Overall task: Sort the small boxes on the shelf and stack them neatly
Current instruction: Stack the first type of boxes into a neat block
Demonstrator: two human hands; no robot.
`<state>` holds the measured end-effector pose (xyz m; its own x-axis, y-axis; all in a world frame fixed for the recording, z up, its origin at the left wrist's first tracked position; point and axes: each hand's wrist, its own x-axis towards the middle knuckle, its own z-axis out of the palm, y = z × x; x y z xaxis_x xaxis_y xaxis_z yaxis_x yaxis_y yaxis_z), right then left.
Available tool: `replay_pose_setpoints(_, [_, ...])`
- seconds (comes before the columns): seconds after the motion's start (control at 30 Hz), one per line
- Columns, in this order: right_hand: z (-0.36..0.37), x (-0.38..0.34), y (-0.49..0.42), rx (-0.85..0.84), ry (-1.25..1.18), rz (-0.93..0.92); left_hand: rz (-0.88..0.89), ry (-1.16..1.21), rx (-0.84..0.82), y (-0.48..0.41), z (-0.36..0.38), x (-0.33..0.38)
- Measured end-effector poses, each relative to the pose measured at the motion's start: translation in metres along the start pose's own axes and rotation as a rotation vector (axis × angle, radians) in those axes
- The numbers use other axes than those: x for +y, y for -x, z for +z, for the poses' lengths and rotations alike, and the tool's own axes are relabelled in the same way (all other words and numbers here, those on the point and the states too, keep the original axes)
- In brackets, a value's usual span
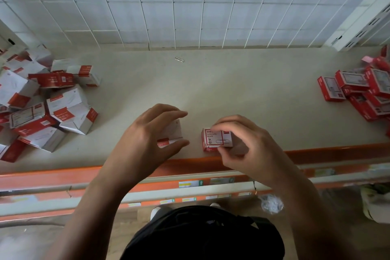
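Observation:
Two small boxes sit near the front edge of the beige shelf (232, 91). My left hand (145, 133) is curled over a white box with a red corner (172, 135), thumb at its front and fingers over its top. My right hand (244, 145) pinches a small red-and-white paper clip box (214, 140) between thumb and fingertips; the box rests on the shelf or just above it. A gap of a few centimetres separates the two boxes.
A jumbled heap of white-and-red boxes (42, 107) fills the shelf's left end. Several small red boxes (363, 93) lie piled at the right end. A loose paper clip (179, 59) lies near the back grid wall. An orange rail (316, 152) edges the shelf front.

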<state>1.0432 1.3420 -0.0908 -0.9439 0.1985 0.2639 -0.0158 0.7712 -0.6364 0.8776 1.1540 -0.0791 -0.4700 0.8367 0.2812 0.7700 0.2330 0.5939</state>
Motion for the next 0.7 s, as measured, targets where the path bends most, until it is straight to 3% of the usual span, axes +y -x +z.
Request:
replay_pose_setpoints(0.2, [-0.005,-0.004,-0.002,-0.111,-0.053,0.011,-0.007,-0.012,0.011,0.004,-0.002,-0.003])
replay_pose_setpoints(0.4, [0.006,-0.020,-0.026,-0.022,-0.051,-0.035,-0.099,-0.051,0.056,0.017,-0.012,-0.018])
replay_pose_setpoints(0.7, [0.024,-0.034,-0.048,-0.081,-0.044,-0.080,-0.094,0.010,0.119,0.030,-0.016,-0.013])
